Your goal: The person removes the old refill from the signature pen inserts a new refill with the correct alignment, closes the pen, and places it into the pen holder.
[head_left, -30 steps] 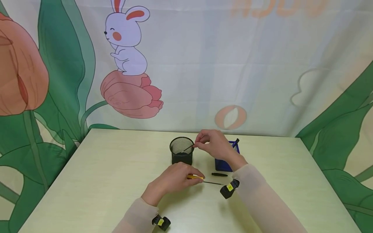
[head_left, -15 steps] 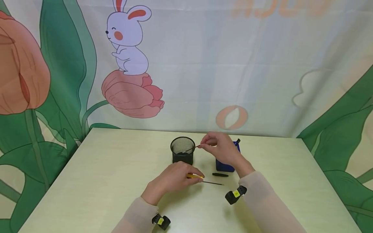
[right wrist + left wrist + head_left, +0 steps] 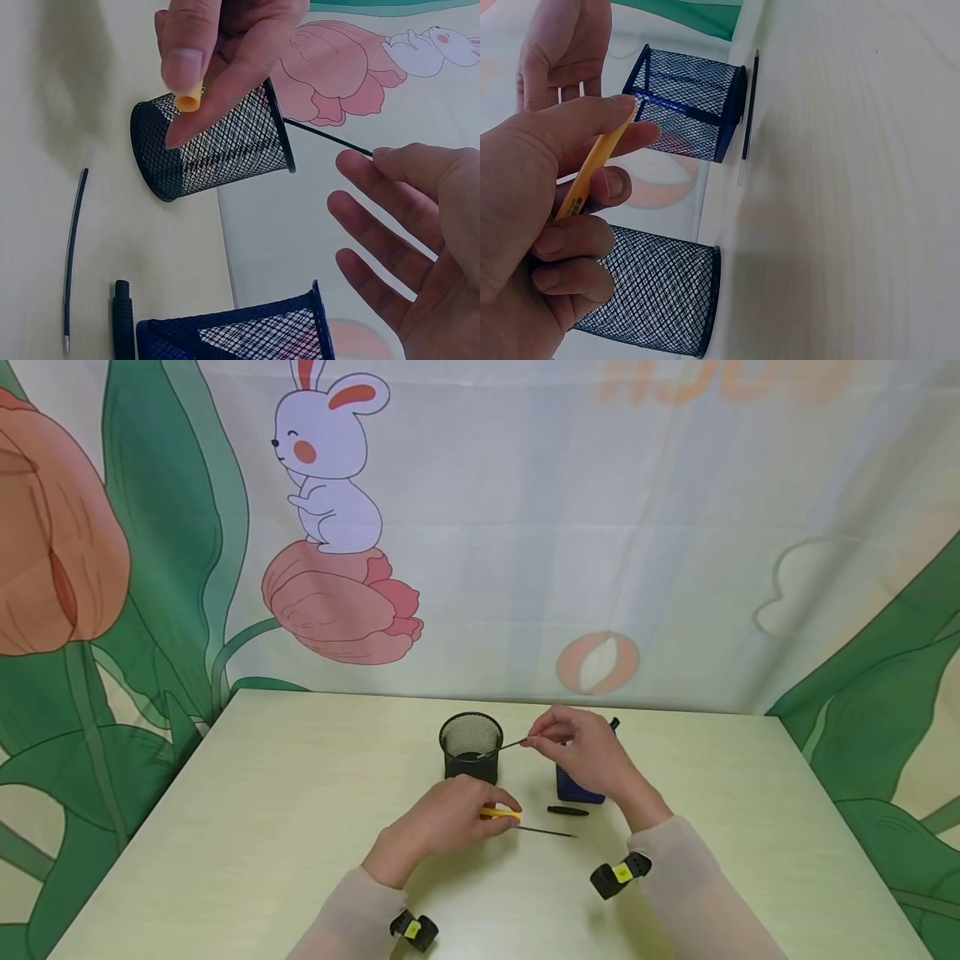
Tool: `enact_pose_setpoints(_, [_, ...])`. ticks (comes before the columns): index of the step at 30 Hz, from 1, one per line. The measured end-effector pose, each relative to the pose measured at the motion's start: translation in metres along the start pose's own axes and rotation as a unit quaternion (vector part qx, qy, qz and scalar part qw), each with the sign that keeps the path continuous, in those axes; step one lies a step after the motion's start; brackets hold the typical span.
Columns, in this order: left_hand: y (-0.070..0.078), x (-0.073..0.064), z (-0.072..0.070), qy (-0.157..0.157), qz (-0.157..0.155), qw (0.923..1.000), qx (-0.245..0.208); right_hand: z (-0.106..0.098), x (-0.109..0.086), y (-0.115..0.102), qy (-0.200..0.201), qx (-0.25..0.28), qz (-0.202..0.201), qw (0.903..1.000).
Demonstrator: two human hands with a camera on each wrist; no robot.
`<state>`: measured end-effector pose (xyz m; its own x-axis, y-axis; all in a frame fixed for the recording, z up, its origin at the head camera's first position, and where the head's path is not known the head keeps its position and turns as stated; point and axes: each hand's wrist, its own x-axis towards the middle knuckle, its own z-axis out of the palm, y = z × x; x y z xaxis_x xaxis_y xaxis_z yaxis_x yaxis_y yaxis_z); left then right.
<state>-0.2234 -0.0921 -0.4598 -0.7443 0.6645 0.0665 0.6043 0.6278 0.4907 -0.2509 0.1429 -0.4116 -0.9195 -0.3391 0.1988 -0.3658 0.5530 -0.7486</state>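
My left hand [image 3: 450, 817] grips a yellow pen barrel [image 3: 498, 812] low over the table; its hollow open end [image 3: 187, 102] faces the right wrist camera. My right hand [image 3: 592, 760] pinches one end of a thin dark stick [image 3: 326, 136], like a pen refill, between thumb and index finger. The stick slants across the rim of a round black mesh cup [image 3: 471, 769], its far end inside. On the table, right of the left hand, lies a pen refill [image 3: 547, 832] with a dark ink section. Behind that lies a short black pen part [image 3: 567, 811].
A blue mesh pen holder [image 3: 579, 788] stands behind the right hand, partly hidden by it, with a dark pen end [image 3: 614, 723] sticking up. The table's back edge [image 3: 360, 696] meets a printed cloth backdrop [image 3: 480, 568].
My right hand has shifted right and slightly nearer, drawing the stick along so that more of it shows outside the cup. The left hand with the yellow barrel has stayed almost still.
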Motion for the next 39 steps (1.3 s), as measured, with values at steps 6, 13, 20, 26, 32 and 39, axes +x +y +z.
enact_pose_setpoints(6, [-0.002, 0.000, 0.000, 0.004, 0.003, 1.0000, 0.001, -0.001, -0.009, 0.002, 0.004, 0.018, 0.007, 0.9998])
enact_pose_setpoints(13, [-0.002, 0.000, -0.002, 0.011, 0.006, 0.9999, 0.006, -0.003, -0.020, 0.009, 0.016, 0.038, 0.011, 0.9991])
enact_pose_setpoints(20, [-0.002, -0.001, -0.003, 0.024, -0.001, 0.9997, 0.009, -0.008, -0.033, 0.017, 0.024, 0.087, 0.039, 0.9952])
enact_pose_setpoints(26, [-0.003, -0.001, -0.004, 0.029, -0.007, 0.9995, 0.009, -0.012, -0.046, 0.022, 0.032, 0.113, 0.051, 0.9918])
enact_pose_setpoints(32, [-0.005, -0.001, -0.003, 0.028, -0.015, 0.9995, 0.009, -0.012, -0.054, 0.027, 0.044, 0.113, 0.057, 0.9911])
enact_pose_setpoints(39, [-0.006, -0.001, -0.003, 0.030, -0.025, 0.9992, 0.005, -0.009, -0.065, 0.039, 0.046, 0.137, 0.058, 0.9879])
